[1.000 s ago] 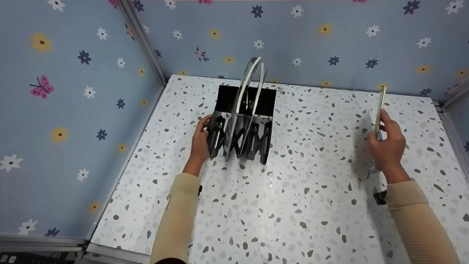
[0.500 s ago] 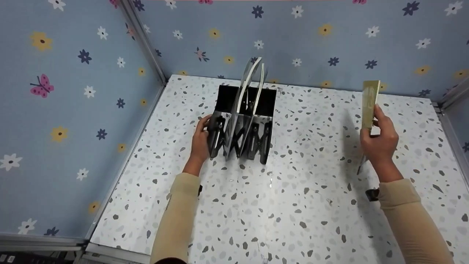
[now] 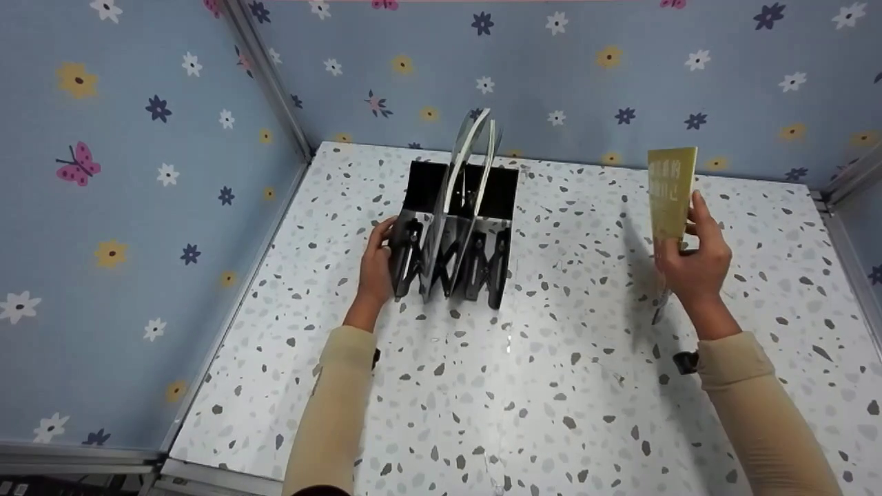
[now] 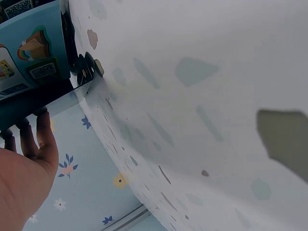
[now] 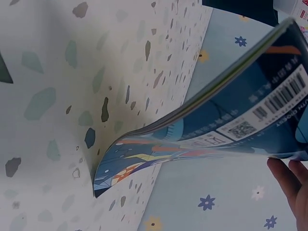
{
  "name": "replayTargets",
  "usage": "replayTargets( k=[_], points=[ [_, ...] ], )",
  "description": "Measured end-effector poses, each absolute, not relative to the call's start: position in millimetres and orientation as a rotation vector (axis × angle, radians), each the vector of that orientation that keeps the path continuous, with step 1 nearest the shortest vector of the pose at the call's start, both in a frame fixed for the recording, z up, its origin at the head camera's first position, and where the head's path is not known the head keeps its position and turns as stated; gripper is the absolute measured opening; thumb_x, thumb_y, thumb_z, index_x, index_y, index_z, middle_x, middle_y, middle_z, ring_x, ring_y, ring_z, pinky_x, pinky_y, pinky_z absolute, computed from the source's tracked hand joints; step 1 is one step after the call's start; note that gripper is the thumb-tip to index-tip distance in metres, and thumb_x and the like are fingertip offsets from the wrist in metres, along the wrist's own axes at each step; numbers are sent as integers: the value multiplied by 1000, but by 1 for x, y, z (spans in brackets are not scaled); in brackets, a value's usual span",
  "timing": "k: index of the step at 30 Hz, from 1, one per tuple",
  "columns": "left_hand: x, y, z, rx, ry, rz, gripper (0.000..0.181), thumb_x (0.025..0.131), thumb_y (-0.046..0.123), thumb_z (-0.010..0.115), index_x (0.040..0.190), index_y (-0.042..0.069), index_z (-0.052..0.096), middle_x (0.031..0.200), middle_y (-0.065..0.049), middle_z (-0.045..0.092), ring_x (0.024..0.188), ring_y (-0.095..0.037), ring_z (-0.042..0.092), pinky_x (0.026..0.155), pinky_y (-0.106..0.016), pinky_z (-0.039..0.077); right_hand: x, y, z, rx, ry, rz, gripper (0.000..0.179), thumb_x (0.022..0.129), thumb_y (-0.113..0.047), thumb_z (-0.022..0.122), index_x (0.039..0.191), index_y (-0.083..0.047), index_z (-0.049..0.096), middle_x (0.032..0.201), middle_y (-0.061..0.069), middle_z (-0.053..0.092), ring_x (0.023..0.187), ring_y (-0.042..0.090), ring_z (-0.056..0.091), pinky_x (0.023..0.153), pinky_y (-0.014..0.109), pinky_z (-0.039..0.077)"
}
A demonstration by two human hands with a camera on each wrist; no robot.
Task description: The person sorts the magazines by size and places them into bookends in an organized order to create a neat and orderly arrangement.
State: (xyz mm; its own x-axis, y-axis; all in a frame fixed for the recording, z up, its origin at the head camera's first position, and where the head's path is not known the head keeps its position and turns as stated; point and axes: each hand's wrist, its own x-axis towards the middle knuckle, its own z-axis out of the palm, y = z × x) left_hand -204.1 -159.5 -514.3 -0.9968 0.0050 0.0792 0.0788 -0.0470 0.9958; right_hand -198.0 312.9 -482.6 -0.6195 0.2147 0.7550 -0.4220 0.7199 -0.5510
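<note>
My left hand [image 3: 375, 269] rests against the outer left side of a black expandable book rack [image 3: 497, 189]. In the left wrist view its fingertips touch the rack's dark side panel [image 4: 29, 108]. Two thin books stand upright in the rack, their pale page edges [image 3: 460, 162] facing up; a light-blue cover [image 4: 29, 53] with small pictures shows close up. Off to the right, my right hand [image 3: 699, 265] grips a thin softcover book [image 3: 670, 182] with a yellow-green cover, held upright. The right wrist view gives its dark-blue back with a barcode [image 5: 284, 94].
The rack and both hands are over a white speckled table [image 3: 565, 386]. Blue flowered walls [image 3: 565, 76] stand behind and at the left. Black items [image 3: 685, 362] sit at both sleeve cuffs. Table surface lies between the rack and the held book.
My right hand has moved left with the book, turning it so that its yellow-green cover, first seen edge-on, shows broadly. The left hand and the rack have stayed in place.
</note>
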Motion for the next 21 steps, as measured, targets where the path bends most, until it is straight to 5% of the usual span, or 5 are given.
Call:
replayTargets(
  k=[6, 14, 21],
  points=[
    [-203, -160, -515, -107, -2114, -2257, 56, 93, 0, 24, 145, 8, 41, 140, -32, 35, 110, -50, 41, 100, -66, 29, -197, 308, -482, 149, -2046, 951, 57, 81, 3, 58, 137, -12, 56, 113, 18, 68, 88, 37, 68, 66, -2, 39],
    [-202, -160, -513, -133, -2149, -2189, 56, 91, 0, 25, 145, 7, 41, 138, -33, 37, 101, -33, 47, 97, -65, 31, -197, 297, -475, 92, -2032, 1019, 60, 80, 10, 55, 137, -9, 55, 116, 18, 66, 89, 37, 66, 64, 0, 39],
    [-203, -160, -513, -108, -2158, -2194, 56, 92, 0, 25, 145, 8, 41, 139, -32, 36, 110, -48, 44, 99, -66, 29, -193, 283, -463, 124, -1955, 1112, 56, 83, 6, 55, 136, -11, 56, 114, 16, 66, 89, -1, 63, 63, 4, 44]
  ],
)
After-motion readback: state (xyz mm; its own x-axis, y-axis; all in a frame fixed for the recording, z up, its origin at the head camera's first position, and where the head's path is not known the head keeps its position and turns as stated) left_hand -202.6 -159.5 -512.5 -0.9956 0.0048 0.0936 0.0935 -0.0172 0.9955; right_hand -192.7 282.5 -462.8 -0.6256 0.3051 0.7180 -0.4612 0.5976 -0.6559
